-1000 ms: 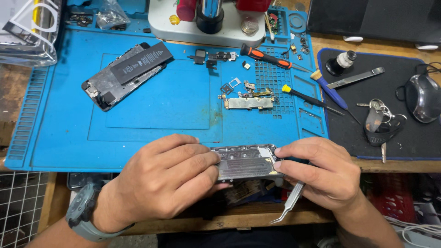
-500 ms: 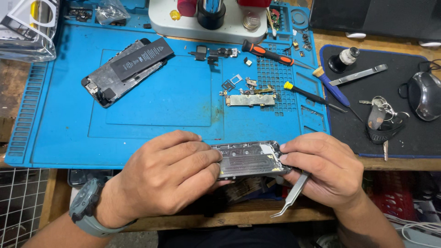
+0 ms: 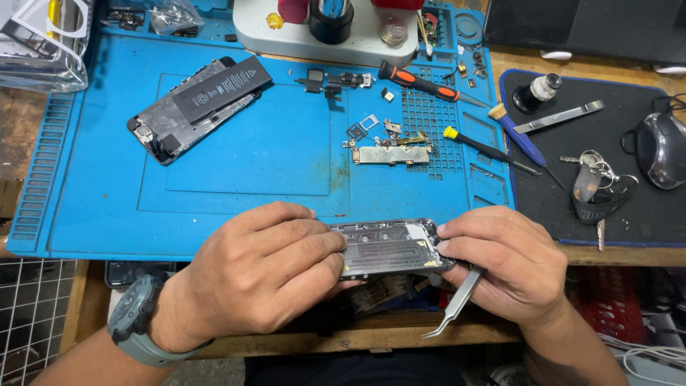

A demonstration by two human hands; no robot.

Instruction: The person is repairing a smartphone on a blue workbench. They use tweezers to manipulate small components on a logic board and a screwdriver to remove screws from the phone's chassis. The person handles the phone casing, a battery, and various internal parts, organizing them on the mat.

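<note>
— How is the phone frame (image 3: 389,248) held?

— It is gripped from both ends at the near edge of the blue work mat (image 3: 236,150). The left hand (image 3: 268,275) is curled knuckles-up, its fingers closed over the frame's left end, the wrist with the grey watch (image 3: 139,322) angled in from the lower left. The right hand (image 3: 507,261) is closed on the right end, fingertips pressed to the frame's edge.

— Is anything else held?

— A pair of metal tweezers (image 3: 454,304) is tucked under the right hand's fingers, pointing down past the table (image 3: 371,336) edge.

— What is seen farther up the mat?

— A battery on a phone screen assembly (image 3: 196,107) is laid at the far left of the mat. A small metal shield plate (image 3: 393,154) is set beyond the frame, and an orange-handled screwdriver (image 3: 421,82) farther still. A computer mouse (image 3: 661,146) is seen on the black pad right of the mat.
</note>
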